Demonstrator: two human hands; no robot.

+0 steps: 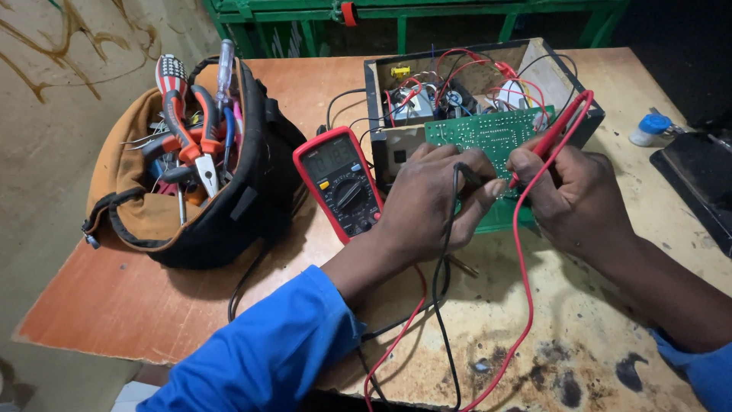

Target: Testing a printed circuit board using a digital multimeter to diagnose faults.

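Note:
My left hand (431, 200) grips a black test probe (467, 174), its tip down on a green circuit board (488, 131). My right hand (573, 194) holds a red test probe (557, 131) against the same board, a little to the right. The board lies tilted against the front of an open black box (381, 99) full of red, black and white wires. A red and black multimeter (339, 183) leans just left of my left hand. Red and black leads run from the probes down over the table's near edge.
An open tool bag (229, 206) with pliers and screwdrivers sits at the table's left. The wooden table (152, 305) has burn marks at the near right. A small blue-capped bottle (650, 128) and a dark flat case (698, 183) lie at the right edge. Green metal framing stands behind.

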